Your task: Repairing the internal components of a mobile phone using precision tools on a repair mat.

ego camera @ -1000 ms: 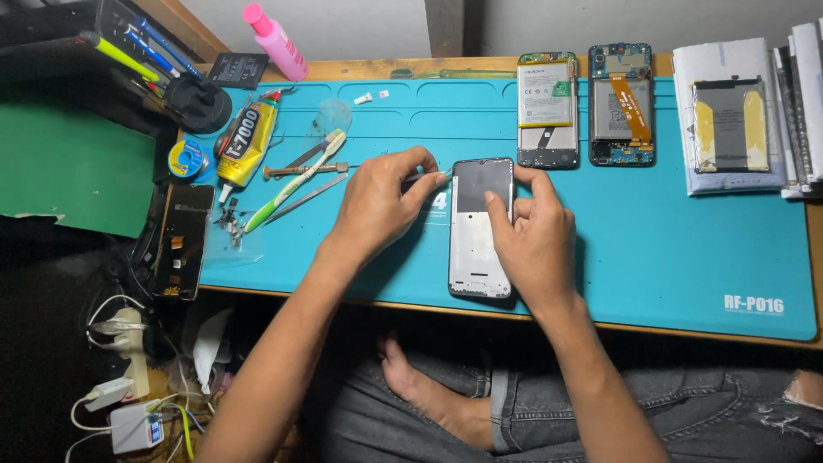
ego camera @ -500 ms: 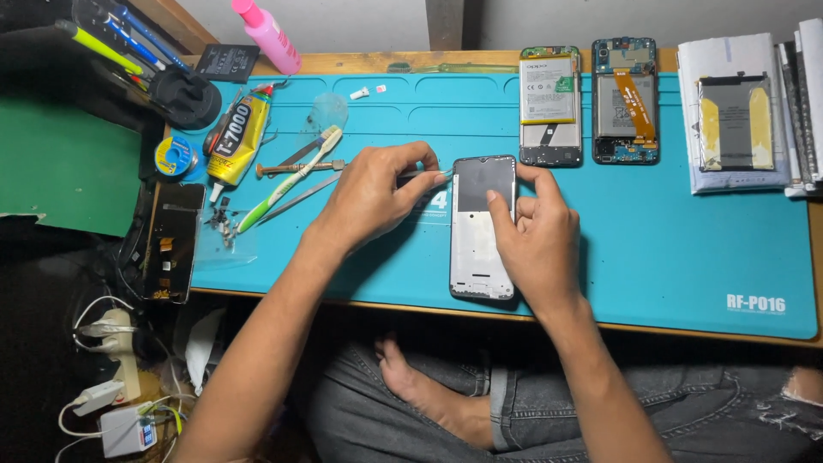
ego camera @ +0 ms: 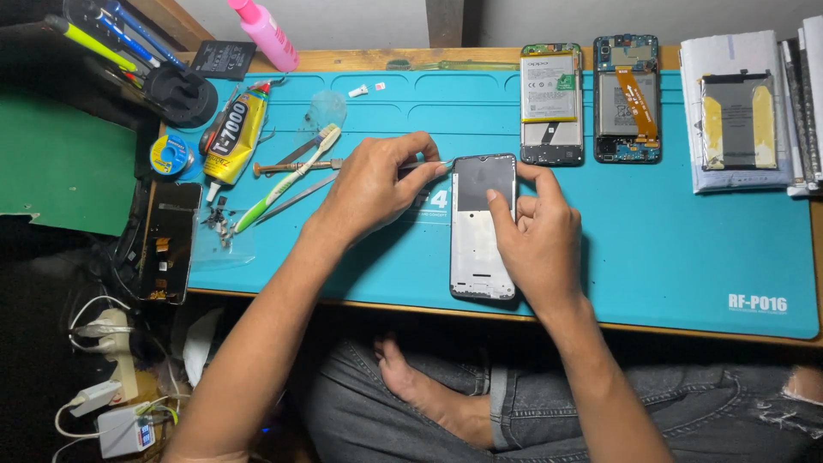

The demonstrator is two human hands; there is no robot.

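Head view: the phone frame (ego camera: 483,230) lies on the blue mat (ego camera: 669,249), near its front edge. The left hand (ego camera: 375,182) pinches thin tweezers (ego camera: 429,165) at the frame's far left corner. The right hand (ego camera: 540,236) presses fingers onto the frame, steadying it.

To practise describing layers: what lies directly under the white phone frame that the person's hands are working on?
The white phone frame lies flat on the teal work mat, which shows all around it. The right hand covers its right edge; the mat directly beneath is hidden.
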